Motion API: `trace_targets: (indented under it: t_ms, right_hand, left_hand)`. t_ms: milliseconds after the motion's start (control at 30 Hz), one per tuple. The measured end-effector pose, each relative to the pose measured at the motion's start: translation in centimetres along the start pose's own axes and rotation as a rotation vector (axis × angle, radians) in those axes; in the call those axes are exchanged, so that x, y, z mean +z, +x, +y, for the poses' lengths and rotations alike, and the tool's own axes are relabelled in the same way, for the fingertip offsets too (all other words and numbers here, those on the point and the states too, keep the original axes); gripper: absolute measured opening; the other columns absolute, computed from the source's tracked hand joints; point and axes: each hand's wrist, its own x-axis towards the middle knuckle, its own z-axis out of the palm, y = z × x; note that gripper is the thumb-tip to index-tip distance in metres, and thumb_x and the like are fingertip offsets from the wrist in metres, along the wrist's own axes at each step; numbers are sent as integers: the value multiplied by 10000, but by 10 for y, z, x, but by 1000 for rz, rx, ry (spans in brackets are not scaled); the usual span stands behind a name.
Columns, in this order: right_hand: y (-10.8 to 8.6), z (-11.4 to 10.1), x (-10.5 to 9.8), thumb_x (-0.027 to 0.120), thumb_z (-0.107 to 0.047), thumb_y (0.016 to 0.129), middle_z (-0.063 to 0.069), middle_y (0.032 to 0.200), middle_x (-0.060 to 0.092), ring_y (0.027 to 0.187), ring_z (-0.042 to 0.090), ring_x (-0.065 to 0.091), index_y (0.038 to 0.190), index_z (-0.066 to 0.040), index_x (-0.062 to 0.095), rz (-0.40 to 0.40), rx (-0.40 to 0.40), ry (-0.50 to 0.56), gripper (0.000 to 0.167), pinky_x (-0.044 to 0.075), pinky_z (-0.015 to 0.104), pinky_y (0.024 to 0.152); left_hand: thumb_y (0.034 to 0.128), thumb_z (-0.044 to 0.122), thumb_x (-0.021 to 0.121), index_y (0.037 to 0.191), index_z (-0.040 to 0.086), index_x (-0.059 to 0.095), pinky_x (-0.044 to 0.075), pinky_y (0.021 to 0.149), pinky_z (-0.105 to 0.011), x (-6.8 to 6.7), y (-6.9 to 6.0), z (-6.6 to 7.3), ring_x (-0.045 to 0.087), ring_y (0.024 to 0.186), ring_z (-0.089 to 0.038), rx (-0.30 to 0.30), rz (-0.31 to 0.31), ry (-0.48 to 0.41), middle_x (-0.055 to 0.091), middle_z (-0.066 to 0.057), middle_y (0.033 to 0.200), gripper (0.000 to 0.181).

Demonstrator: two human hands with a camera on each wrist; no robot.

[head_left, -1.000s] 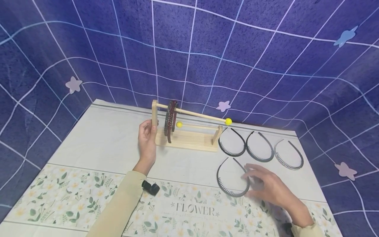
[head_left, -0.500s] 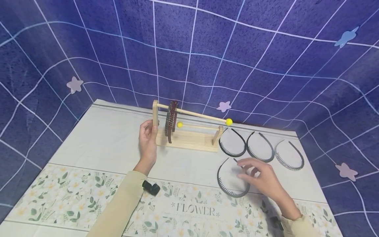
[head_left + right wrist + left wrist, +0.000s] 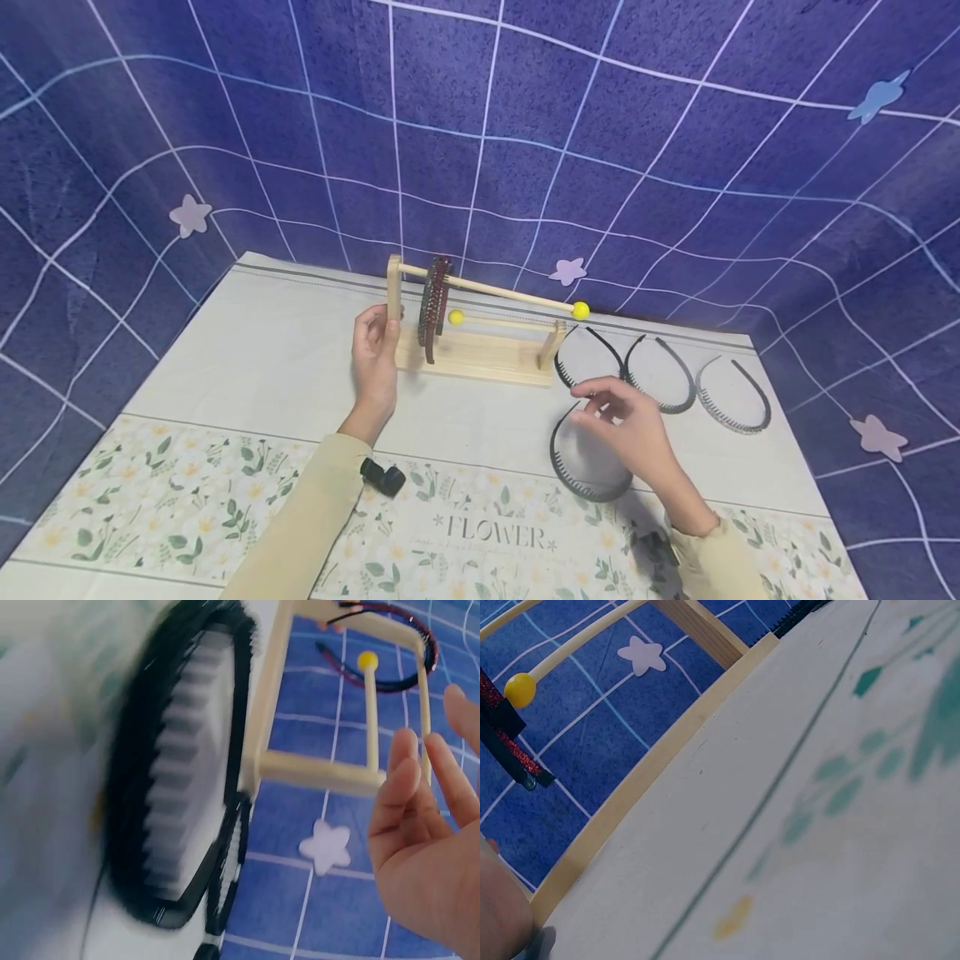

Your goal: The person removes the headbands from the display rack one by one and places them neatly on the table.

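- Nearest lies the flower-printed tablecloth (image 3: 202, 500).
- Farther in, the right hand (image 3: 630, 425) hovers over one dark headband (image 3: 567, 482) on the cloth — fingers loosely bent, holding nothing.
- The left hand (image 3: 375, 354) grips the left upright of a wooden stand (image 3: 487, 358).
- Three more headbands (image 3: 692, 385) lie in a row beyond the stand's right end.
- Dark, reddish headbands (image 3: 433, 304) hang on the upper rod (image 3: 510, 293) — near its left end.
- Behind stands a blue gridded backdrop (image 3: 450, 100).

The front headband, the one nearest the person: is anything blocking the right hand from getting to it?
Nothing visible is. The right hand hovers empty over the front headband, hiding part of it from the head camera; the right wrist view shows only a gap between them.
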Motion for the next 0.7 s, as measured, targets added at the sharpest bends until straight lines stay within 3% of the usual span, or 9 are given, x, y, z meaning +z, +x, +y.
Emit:
trace_targets:
  t_ms: [133, 300, 533, 700]
  right_hand:
    - [9, -10, 12, 870, 85, 889, -83, 1041, 785, 806, 70, 690, 1148, -26, 795, 9, 29, 95, 292, 577, 192, 665]
    - [19, -22, 28, 851, 94, 899, 35, 1043, 787, 781, 81, 676, 1140, 12, 788, 33, 62, 190, 262, 533, 168, 604]
    - [34, -40, 55, 852, 13, 929, 73, 1015, 776, 735, 79, 639, 1135, 28, 783, 72, 153, 278, 218, 477, 154, 581]
    - [43, -53, 73, 834, 23, 932, 80, 987, 776, 676, 79, 636, 1148, 52, 777, 68, 169, 351, 225, 498, 167, 568]
  left_hand:
    - [1158, 167, 576, 1459, 146, 537, 395, 1312, -334, 0, 0, 0, 566, 1498, -275, 2, -3, 0, 623, -196, 1565, 304]
    - [1156, 170, 576, 1454, 151, 539, 399, 1309, -331, 0, 0, 0, 563, 1503, -277, -2, -5, -2, 615, -197, 1576, 300]
    - [1154, 174, 576, 1437, 178, 553, 406, 1301, -313, -1, 1, 0, 570, 1499, -252, -6, 0, 3, 618, -188, 1578, 284]
    - [1154, 169, 574, 1432, 179, 557, 399, 1307, -326, 0, 1, 0, 570, 1496, -253, -3, -7, -5, 612, -213, 1576, 279]
